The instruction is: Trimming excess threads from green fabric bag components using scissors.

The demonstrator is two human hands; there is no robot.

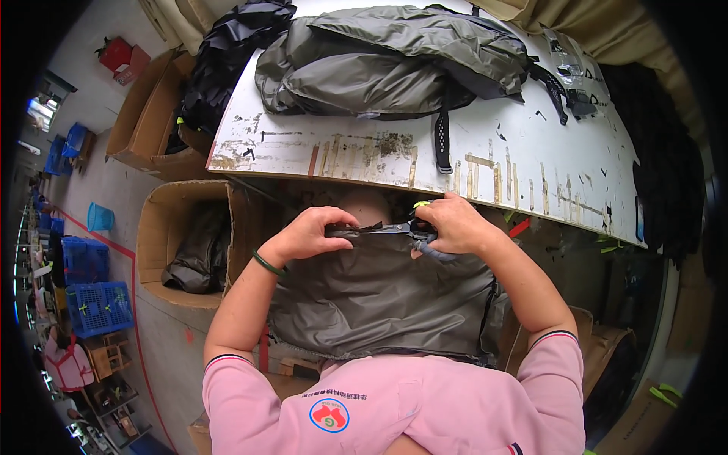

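Head view: scissors (pixel 394 228) in right hand (pixel 452 225), pointing toward left hand (pixel 312 233).

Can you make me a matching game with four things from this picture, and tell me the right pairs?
1. Scissors
2. Green bangle
3. White table
4. Blue bucket

A. Around the left wrist
B. Away at the left of the picture
C. In the right hand
D. Under a big grey-green bundle

Pairs: 1-C, 2-A, 3-D, 4-B
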